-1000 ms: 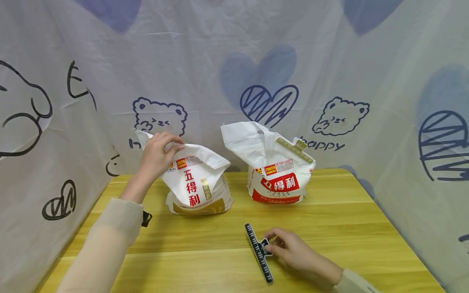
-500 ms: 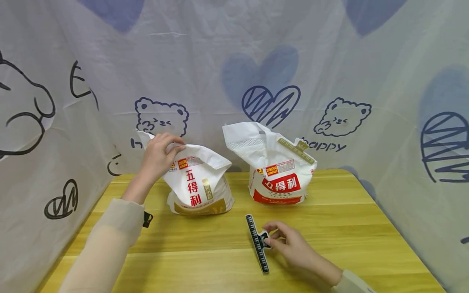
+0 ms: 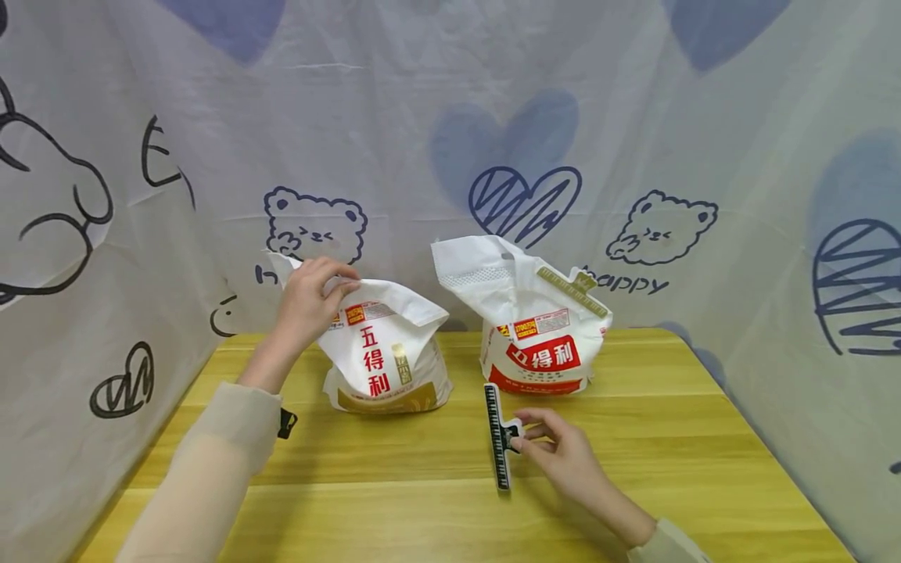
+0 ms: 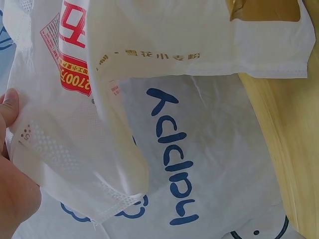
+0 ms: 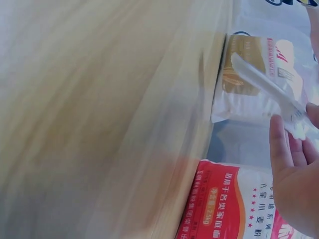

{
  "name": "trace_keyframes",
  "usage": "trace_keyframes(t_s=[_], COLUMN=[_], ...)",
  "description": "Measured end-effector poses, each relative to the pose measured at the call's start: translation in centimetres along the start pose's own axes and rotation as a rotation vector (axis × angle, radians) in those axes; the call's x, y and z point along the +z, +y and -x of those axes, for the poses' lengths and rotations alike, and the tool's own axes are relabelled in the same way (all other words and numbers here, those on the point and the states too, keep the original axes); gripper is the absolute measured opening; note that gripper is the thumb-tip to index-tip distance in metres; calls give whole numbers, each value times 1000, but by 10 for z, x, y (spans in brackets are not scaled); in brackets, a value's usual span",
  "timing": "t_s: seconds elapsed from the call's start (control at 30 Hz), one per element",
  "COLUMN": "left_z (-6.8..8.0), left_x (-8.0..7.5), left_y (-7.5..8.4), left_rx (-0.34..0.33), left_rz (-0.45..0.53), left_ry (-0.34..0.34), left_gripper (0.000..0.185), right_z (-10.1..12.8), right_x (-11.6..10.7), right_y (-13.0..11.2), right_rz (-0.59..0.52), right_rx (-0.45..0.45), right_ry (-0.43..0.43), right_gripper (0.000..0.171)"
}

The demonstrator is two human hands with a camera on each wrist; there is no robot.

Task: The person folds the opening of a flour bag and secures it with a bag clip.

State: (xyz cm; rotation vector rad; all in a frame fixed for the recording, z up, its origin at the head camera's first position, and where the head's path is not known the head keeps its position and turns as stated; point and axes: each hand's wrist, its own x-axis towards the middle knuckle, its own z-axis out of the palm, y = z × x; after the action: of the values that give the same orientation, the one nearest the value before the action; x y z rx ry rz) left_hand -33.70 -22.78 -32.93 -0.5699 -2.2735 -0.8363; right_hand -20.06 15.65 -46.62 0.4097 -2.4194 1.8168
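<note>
My left hand (image 3: 310, 301) grips the folded top of a white flour bag (image 3: 404, 336) with red lettering, standing at the left on the table. In the left wrist view, the thumb and fingers (image 4: 17, 179) press the bag's perforated top (image 4: 55, 149) at its edge. Nearer the front, my right hand (image 3: 566, 461) pinches a long bag clip (image 3: 498, 442) with a black-and-white piano-key pattern by its handle. The clip points toward the bags, its bar nearly upright in the head view. In the right wrist view, this clip (image 5: 264, 87) overlaps the left bag.
A second flour bag (image 3: 538, 356), with a red label, stands to the right. Its top is folded over and held by a gold clip (image 3: 573, 291). Behind the wooden table (image 3: 352, 485) hangs a pale cloth (image 3: 394, 156) printed with bears and hearts.
My right hand has moved away from me toward the bags with the piano-key clip, whose bar has turned more upright in view. My left hand keeps its grip on the bag.
</note>
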Motion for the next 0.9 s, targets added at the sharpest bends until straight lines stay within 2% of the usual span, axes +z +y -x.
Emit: trace_keyframes(t_s=[0.13,0.3,0.5,0.77,0.9], left_z=[-1,0,2,2,1], left_x=[1,0,1,2,2], left_y=[1,1,0,-1,-2], left_rx=[-1,-1,-5,4,2], left_rz=[-1,-8,-17,-18,-20], left_ry=[-1,0,-3,5,8], left_gripper=[12,11,11,11,11], right_z=[-3,-9,-17,-33,-42], right_x=[0,0,-1,0,2], right_y=[-4,-7,-12,-25,-31], right_rz=[-7,-33,-64,-24,-56], right_rx=[-3,-37,-102,-163,-223], right_ry=[89,155,198,237,243], right_gripper=[36,36,36,35,35])
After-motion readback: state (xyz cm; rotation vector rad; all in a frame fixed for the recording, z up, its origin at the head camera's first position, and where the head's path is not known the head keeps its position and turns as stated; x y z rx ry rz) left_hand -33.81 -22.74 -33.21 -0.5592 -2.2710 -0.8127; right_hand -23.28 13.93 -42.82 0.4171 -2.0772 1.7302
